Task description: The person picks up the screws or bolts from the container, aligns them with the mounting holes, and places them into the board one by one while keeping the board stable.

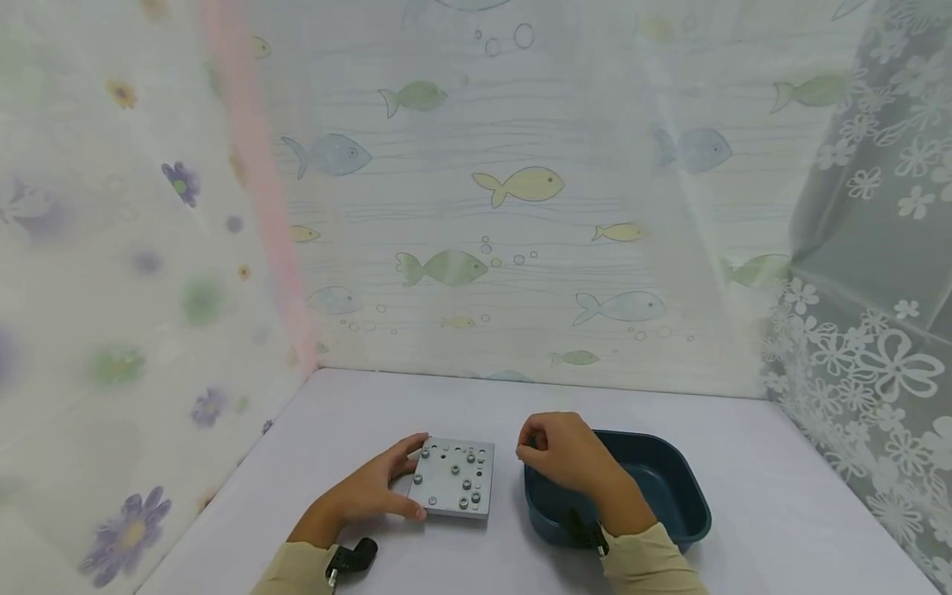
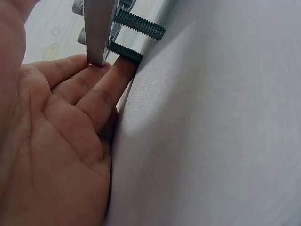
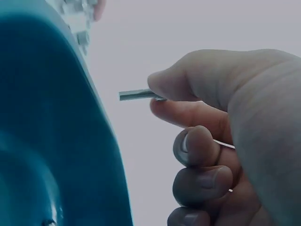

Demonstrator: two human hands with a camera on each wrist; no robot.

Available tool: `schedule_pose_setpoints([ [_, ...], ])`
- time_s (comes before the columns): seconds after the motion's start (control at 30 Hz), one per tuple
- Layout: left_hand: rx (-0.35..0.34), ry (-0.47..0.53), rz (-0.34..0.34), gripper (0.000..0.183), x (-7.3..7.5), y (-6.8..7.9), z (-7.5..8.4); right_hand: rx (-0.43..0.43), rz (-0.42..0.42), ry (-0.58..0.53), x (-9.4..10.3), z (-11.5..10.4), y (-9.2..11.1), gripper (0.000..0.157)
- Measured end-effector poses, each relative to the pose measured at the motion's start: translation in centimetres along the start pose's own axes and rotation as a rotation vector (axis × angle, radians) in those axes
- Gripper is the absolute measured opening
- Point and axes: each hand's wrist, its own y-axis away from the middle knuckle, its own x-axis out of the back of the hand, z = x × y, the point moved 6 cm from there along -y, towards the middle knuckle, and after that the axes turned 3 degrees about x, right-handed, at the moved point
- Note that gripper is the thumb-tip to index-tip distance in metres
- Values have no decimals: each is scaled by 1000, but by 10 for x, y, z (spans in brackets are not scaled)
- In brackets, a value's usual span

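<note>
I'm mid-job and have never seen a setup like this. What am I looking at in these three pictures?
There is no machine here: a person works with two bare hands. The wide picture comes from a camera on the head; the two close-ups come from a small black camera on each wrist.

On the white tabletop are a square silver metal plate and a deep dark-blue bin with rounded corners. The left hand holds the plate by one side. Small round-headed metal screws dot its top, and the left close-up shows dark threaded bolts jutting from its underside.

The right hand, by the bin, pinches a slim grey metal pin between thumb and finger, clearest in the right close-up.
</note>
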Motion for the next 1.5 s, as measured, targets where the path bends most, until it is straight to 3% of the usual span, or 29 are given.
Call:
schedule_pose_setpoints([
  [0.27, -15, 2, 0, 119, 1, 1, 0, 8, 28, 65, -21, -16, -5, 5],
  [0.57, -22, 36, -14, 120, 0, 2, 4, -37, 42, 57, -39, -25, -5, 6],
  [0.8, -33, 35, -53, 121, -2, 2, 5, -52, 47, 65, -44, -25, -5, 6],
  [1.1, -21, -13, -106, 119, -3, 5, 2, -30, -37, 32, -49, -28, -5, 4],
  [1.5, -63, 17, -162, 117, -3, 5, 4, -27, -60, 9, -51, -26, -5, 5],
])
